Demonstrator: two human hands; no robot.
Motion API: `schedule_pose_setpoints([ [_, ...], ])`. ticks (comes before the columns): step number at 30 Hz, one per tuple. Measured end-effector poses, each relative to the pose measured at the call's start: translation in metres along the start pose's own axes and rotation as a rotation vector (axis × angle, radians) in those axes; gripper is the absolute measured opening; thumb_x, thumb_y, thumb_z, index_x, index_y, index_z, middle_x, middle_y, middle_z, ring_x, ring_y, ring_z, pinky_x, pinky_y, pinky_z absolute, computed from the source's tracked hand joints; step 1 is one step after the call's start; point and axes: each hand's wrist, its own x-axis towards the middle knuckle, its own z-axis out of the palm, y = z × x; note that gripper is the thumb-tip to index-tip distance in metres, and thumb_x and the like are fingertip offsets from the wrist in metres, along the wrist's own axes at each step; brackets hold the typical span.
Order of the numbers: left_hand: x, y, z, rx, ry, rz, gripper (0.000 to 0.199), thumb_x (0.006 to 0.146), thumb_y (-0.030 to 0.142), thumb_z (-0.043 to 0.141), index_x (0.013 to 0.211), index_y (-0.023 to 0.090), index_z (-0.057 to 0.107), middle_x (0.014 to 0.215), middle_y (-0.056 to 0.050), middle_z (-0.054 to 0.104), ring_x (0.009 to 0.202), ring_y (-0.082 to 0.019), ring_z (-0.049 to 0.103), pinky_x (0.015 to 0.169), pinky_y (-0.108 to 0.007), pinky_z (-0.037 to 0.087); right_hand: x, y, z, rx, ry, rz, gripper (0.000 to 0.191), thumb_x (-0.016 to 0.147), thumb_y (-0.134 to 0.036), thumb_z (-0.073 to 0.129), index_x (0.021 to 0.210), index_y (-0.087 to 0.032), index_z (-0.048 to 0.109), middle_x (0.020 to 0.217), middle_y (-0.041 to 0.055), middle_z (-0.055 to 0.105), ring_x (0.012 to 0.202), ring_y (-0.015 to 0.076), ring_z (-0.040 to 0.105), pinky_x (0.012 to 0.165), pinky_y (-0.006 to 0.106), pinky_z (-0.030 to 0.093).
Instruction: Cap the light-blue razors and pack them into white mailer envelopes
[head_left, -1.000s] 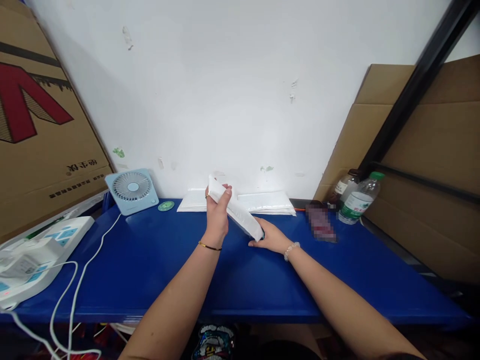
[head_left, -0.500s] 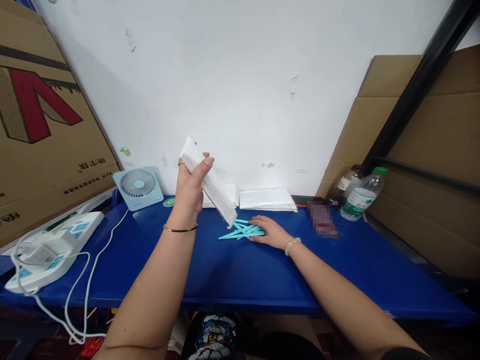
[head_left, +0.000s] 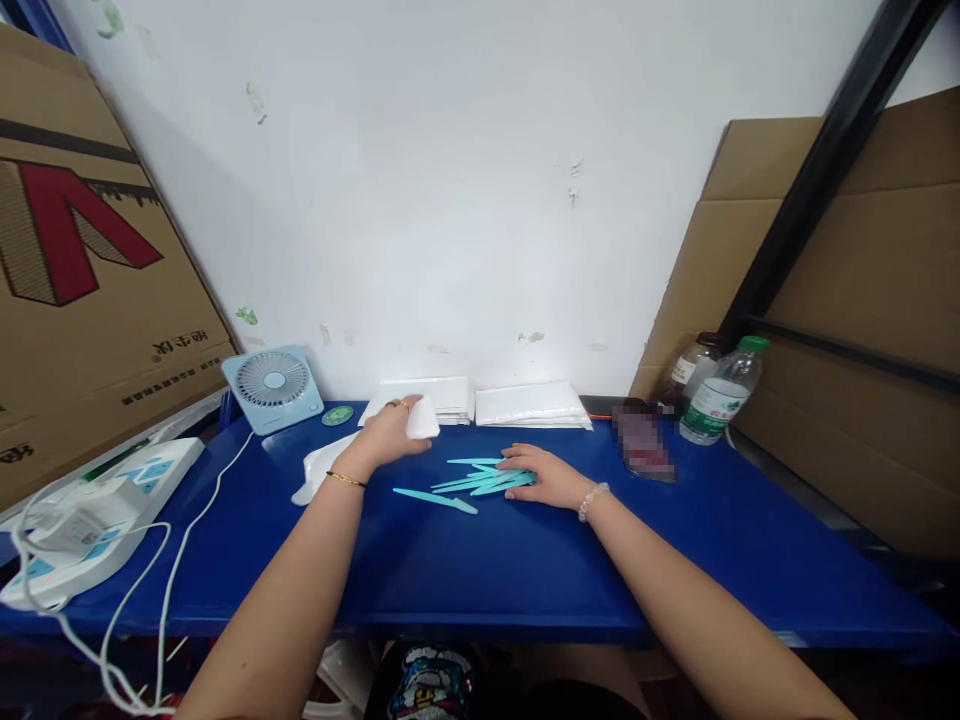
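Note:
My left hand (head_left: 386,437) is closed around a white plastic bag (head_left: 319,468), which lies low over the table at the left, partly hidden by the hand and wrist. Under the fingers of my right hand (head_left: 551,474) is a loose pile of slim light-blue sticks (head_left: 480,480) that look like eyebrow razors. The right fingers are apart and rest on the pile's right end. One separate light-blue razor (head_left: 435,499) lies in front of the pile, to its left.
Two stacks of flat white bags (head_left: 532,405) lie against the wall. A blue fan (head_left: 274,385) and a power strip (head_left: 169,480) with cables are at left. A bottle (head_left: 724,395) and a blurred dark reddish item (head_left: 645,445) stand right on the blue table (head_left: 525,570).
My left hand has lowered the white bag from upright to the table at left. The light-blue razors are more spread out, one apart. My right hand stays at the pile.

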Motion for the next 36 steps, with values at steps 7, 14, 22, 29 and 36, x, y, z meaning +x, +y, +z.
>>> schedule_pose_setpoints([
  [7,0.000,-0.021,0.048,-0.016,-0.147,0.020,0.087,0.064,0.060,0.064,0.138,0.021,0.038,0.139,-0.014,0.043,0.128,-0.032,0.039,0.103,-0.043,0.033,-0.004,0.012,-0.016,0.122,0.191,0.001,0.036,0.085,-0.045,0.054,0.116,-0.027,0.063,0.120,0.0058,0.062,0.111,0.0235,0.056,0.094,0.038,0.045],
  [14,0.026,0.032,0.080,-0.104,-0.271,0.218,0.025,0.072,0.034,0.062,0.093,0.021,0.067,0.098,-0.005,0.065,0.090,-0.021,0.059,0.076,-0.027,0.044,-0.004,0.036,-0.016,0.020,0.330,0.143,0.020,0.084,-0.034,0.054,0.087,-0.022,0.070,0.094,0.0050,0.067,0.087,0.0198,0.060,0.075,0.032,0.047],
  [22,0.042,0.037,0.104,-0.308,-0.329,0.172,0.017,0.075,0.032,0.057,0.082,0.018,0.063,0.074,-0.001,0.064,0.067,-0.014,0.057,0.058,-0.023,0.040,0.003,0.040,-0.010,-0.011,0.298,0.114,0.010,0.077,-0.029,0.064,0.073,-0.022,0.070,0.092,0.0038,0.065,0.091,0.0205,0.056,0.084,0.034,0.042],
  [29,0.044,0.035,0.107,-0.439,-0.359,0.210,0.023,0.073,0.038,0.059,0.080,0.017,0.063,0.069,-0.001,0.061,0.065,-0.014,0.055,0.058,-0.023,0.040,0.002,0.047,-0.017,0.026,0.209,0.054,0.011,0.078,-0.026,0.064,0.070,-0.020,0.068,0.094,0.0041,0.063,0.093,0.0193,0.056,0.082,0.030,0.042],
  [36,0.046,0.014,0.099,-0.399,-0.289,0.117,0.025,0.074,0.040,0.056,0.081,0.017,0.063,0.072,-0.002,0.063,0.069,-0.016,0.058,0.060,-0.025,0.042,-0.017,0.064,-0.046,-0.020,0.296,0.180,0.011,0.077,-0.027,0.065,0.069,-0.020,0.068,0.093,0.0037,0.063,0.087,0.0188,0.058,0.084,0.032,0.042],
])
